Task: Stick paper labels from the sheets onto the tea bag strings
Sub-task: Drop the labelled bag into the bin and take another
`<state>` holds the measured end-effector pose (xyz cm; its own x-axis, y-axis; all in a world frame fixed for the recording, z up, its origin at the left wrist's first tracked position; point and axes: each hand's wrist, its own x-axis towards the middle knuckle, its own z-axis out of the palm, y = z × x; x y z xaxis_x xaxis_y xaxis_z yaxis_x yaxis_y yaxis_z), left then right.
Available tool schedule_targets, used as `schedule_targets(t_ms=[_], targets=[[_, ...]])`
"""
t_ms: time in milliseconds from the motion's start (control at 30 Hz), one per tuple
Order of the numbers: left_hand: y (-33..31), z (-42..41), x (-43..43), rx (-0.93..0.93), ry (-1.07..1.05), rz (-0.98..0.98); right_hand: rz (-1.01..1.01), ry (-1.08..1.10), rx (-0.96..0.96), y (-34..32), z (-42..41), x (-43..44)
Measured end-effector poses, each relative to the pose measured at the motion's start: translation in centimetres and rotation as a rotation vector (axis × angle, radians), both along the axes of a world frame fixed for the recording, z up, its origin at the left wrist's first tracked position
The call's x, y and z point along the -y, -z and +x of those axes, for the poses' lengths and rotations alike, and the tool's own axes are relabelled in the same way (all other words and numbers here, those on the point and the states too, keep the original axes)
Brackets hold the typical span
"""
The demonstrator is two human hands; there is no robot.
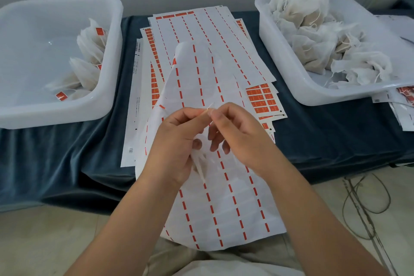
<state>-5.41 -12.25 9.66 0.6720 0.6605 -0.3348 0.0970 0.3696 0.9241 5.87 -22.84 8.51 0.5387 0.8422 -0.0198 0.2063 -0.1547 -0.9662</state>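
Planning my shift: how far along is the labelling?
Early on. Done: a few labelled bags lie in the left bin. In hand: left hand and right hand pinch an orange label between them. Left: a heap of unlabelled bags fills the right bin; unused labels remain.
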Motion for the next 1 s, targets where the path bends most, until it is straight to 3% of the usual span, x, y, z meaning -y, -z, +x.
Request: schedule_targets(t_ms=[100,233,500,833,1000], targets=[[0.0,0.1,0.4,0.033,0.028,-0.077,0.138,0.007,0.063,0.3,-0.5,-0.2],[-0.1,0.1,0.4,0.054,0.056,-0.116,0.13,0.033,0.105,0.4,-0.4,-0.2],[-0.1,-0.1,0.7,-0.022,-0.049,0.283,0.02,0.024,0.215,0.3,-0.2,-0.1],[0.0,0.6,1.3,-0.023,-0.134,0.154,-0.001,0.017,0.22,0.5,-0.4,0.0],[-0.8,0.2,0.0,-0.049,0.04,0.409,0.09,0.119,0.201,0.1,-0.7,-0.1]])
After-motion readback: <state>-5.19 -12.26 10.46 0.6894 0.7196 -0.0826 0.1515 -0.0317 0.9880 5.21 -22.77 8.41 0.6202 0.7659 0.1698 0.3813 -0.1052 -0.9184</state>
